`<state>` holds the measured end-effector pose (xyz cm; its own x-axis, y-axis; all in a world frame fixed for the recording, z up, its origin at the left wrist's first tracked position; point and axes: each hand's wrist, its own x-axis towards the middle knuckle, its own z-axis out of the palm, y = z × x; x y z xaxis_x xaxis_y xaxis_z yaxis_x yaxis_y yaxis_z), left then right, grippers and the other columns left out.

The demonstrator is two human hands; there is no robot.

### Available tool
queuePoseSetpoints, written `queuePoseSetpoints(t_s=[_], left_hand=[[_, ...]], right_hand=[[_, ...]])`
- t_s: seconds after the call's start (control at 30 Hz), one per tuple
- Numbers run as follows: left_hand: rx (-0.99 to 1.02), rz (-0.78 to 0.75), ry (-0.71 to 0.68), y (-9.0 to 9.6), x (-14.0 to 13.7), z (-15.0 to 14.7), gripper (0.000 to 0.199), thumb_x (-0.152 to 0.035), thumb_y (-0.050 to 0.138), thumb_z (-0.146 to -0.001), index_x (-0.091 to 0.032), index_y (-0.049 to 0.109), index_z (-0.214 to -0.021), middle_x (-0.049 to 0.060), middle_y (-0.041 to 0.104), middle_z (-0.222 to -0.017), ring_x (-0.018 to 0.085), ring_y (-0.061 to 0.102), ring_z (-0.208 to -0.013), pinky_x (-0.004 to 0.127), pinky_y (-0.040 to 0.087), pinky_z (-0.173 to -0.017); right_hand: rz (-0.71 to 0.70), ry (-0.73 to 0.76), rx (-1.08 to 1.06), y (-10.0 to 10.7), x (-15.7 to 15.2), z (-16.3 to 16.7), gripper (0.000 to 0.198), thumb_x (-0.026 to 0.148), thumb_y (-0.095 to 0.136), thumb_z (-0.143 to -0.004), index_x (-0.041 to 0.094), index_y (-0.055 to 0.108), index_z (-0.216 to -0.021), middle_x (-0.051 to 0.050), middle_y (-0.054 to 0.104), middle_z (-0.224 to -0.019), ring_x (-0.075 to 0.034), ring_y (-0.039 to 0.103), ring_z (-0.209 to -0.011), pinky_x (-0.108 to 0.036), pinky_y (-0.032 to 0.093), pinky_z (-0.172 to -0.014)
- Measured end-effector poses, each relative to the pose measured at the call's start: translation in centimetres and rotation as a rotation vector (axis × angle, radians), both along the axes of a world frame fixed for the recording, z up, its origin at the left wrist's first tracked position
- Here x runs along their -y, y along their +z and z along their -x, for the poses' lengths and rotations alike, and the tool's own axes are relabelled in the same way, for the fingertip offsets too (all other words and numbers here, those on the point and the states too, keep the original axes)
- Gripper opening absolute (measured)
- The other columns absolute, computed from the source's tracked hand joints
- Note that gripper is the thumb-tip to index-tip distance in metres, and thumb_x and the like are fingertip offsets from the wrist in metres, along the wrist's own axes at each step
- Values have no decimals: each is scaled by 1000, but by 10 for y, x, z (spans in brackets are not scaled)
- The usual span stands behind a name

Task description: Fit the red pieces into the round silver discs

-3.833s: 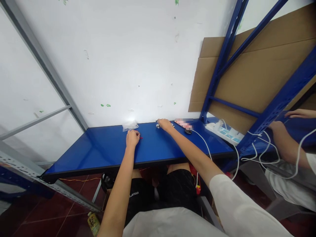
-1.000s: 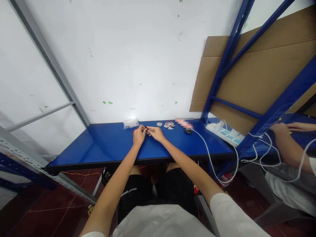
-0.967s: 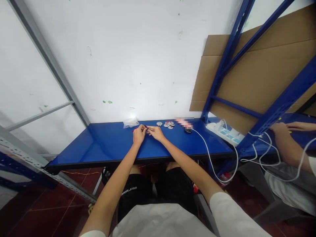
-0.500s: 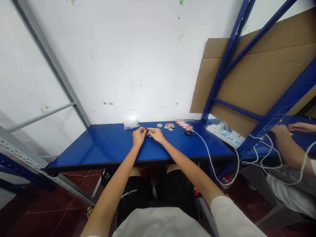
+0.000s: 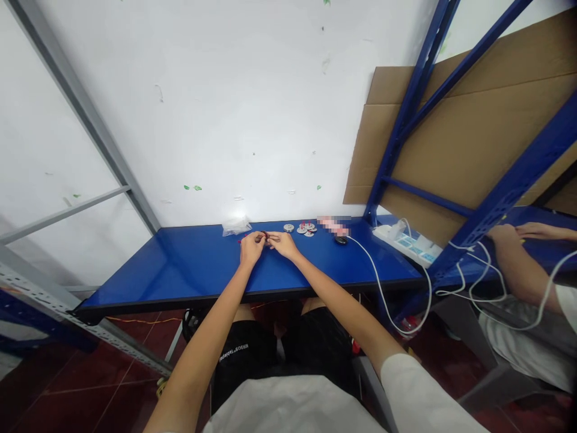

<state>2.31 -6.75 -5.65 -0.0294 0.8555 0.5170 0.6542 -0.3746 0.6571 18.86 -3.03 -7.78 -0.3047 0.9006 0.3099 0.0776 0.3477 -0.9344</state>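
Basically, we had left hand (image 5: 251, 248) and right hand (image 5: 283, 244) together over the desk (image 5: 180, 264), each grip pinched on one small dark piece (image 5: 265, 236) at the fingertips. Mostly hidden, so we couldn't tell material. We guessed light, fairly stiff, easy to fumble; edges looked the best hold, finger and thumb.

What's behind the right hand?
On the table behind the right hand: a lone disc and, further right, a cluster of discs with some red. Whatever the hand itself covers can't be seen.
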Motion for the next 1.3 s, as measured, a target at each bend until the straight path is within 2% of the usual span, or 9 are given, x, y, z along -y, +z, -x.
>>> queuePoseSetpoints(t_s=[0.3,0.97,1.3], left_hand=[[-44,-5,4,-3,-3,1,13,-17,66,-96,-21,77,-101,5,83,-102,19,78,-88,29,59,-85],[-32,29,14,-6,-5,0,13,-17,65,-96,-22,76,-100,5,82,-103,19,77,-88,29,58,-86],[-32,42,33,0,1,-3,12,-15,66,-95,-22,76,-98,5,82,-101,20,76,-87,29,57,-84]], right_hand=[[-13,18,3,0,1,0,43,13,64,-93,18,78,-133,-10,83,-119,-25,84,-97,-36,71,-80],[4,-3,20,2,3,-2,39,12,65,-92,17,78,-129,-10,83,-118,-24,83,-98,-34,71,-80],[-17,9,16,-3,2,-2,41,11,61,-92,16,77,-130,-11,83,-119,-23,84,-97,-35,71,-83]])
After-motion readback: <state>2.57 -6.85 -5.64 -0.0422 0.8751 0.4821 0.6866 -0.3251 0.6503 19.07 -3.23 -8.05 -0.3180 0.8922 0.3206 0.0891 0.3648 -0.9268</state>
